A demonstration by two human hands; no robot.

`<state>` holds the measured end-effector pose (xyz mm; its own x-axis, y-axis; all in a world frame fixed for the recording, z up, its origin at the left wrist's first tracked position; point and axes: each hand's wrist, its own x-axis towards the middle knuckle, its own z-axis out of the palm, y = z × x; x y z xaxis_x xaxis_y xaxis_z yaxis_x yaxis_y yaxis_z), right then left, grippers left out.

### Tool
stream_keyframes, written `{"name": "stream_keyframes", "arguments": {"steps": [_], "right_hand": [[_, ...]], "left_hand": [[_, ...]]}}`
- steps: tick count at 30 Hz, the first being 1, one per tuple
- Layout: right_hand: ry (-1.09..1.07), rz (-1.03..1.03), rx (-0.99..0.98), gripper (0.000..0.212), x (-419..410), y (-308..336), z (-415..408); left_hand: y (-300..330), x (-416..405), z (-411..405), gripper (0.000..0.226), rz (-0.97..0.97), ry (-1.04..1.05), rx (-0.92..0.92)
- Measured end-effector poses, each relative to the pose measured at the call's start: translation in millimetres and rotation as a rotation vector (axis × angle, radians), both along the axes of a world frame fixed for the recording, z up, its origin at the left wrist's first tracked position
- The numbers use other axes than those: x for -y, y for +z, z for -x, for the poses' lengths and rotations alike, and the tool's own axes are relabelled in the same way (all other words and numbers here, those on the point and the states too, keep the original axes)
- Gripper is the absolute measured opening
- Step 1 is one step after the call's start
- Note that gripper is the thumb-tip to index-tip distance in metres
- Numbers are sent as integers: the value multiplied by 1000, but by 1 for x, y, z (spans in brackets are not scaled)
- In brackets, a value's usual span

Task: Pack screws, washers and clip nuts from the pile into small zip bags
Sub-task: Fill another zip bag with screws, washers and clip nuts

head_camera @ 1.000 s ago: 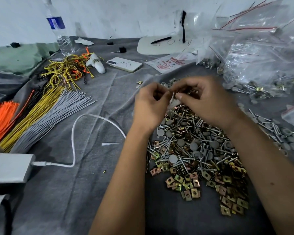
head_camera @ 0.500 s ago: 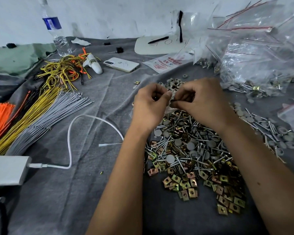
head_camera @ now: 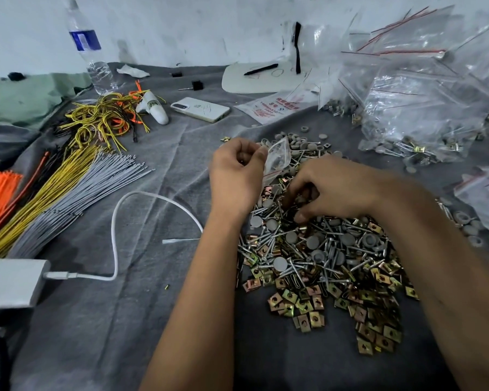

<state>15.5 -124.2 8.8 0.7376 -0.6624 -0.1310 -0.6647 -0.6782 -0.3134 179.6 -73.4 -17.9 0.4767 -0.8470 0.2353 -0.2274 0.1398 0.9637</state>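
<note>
A pile of screws, grey washers and brass-coloured clip nuts point(head_camera: 319, 258) lies on the grey cloth in front of me. My left hand point(head_camera: 236, 176) pinches a small clear zip bag point(head_camera: 277, 158) with a red seal line, held up at the pile's far left edge. Dark parts show inside the bag. My right hand point(head_camera: 331, 190) is down on the top of the pile, fingers curled among the screws and washers. Whether those fingers hold a part is hidden.
Filled and empty zip bags point(head_camera: 424, 88) heap at the right. A phone point(head_camera: 199, 109), a water bottle point(head_camera: 89, 49), a white board with a pen point(head_camera: 260, 77), bundles of yellow, grey and orange cable ties point(head_camera: 54, 190) and a white charger cable point(head_camera: 116, 235) lie to the left.
My right hand has let go of the bag and dropped onto the pile. My left hand keeps the bag, now held up alone.
</note>
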Motion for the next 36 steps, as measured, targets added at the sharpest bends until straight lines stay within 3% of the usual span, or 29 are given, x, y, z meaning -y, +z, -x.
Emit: {"name": "stream_keyframes", "arguments": {"steps": [5, 10, 14, 19, 22, 26, 30, 34, 36], "right_hand": [[-12, 12, 156, 16, 5, -6, 6], [-151, -9, 492, 5, 6, -6, 12], [-210, -64, 688, 10, 1, -9, 14], [-253, -118, 766, 17, 6, -15, 20], [-254, -156, 793, 21, 6, -17, 22], [-252, -158, 890, 11, 4, -19, 19], [-305, -76, 870, 1, 6, -25, 19], [-407, 322, 565, 18, 14, -29, 26], [-378, 405, 444, 23, 13, -26, 24]], "left_hand": [[-1, 1, 0, 17, -2, -1, -3], [-1, 0, -1, 14, 0, -9, 25], [-4, 0, 1, 15, -2, -63, 67], [-7, 2, 2, 13, 7, -63, 179], [-9, 3, 1, 15, 31, -13, 134], [-9, 2, 1, 8, 92, -99, 213], [-13, 1, 5, 18, 114, -93, 335], [-11, 3, 0, 22, 137, 69, 169], [-9, 3, -3, 21, 152, 115, 110]]}}
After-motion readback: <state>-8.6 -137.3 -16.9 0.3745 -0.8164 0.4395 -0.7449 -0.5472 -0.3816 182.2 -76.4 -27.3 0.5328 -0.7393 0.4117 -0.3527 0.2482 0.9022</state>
